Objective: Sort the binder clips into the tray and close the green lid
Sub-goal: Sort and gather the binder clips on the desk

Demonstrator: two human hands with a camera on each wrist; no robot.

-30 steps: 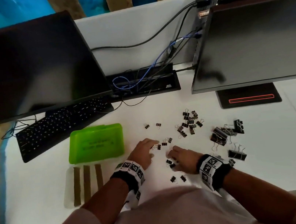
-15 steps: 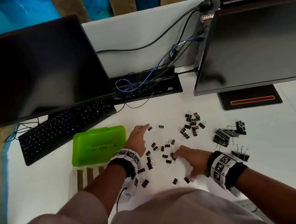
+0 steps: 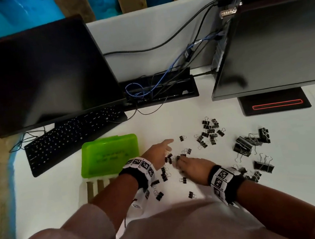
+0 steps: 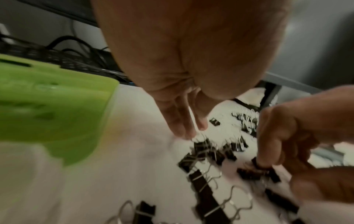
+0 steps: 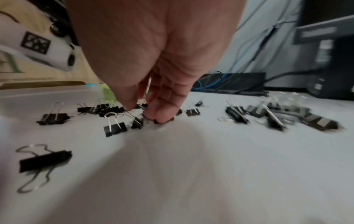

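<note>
Both hands (image 3: 158, 152) (image 3: 193, 167) shifted among binder clips (image 3: 209, 132) beside green lid (image 3: 109, 155).

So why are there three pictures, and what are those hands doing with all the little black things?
They all show one moment, from three cameras a person wears. The big picture comes from a camera on the head, looking down at a white desk. The other two come from cameras strapped to each wrist, so the hands look huge.

The black things are binder clips, scattered on the desk, small ones in the middle and bigger ones to the right. The left hand reaches out with straight fingers and holds nothing. The right hand curls its fingertips down onto a small clip. The green lid stands open behind its tray.
</note>
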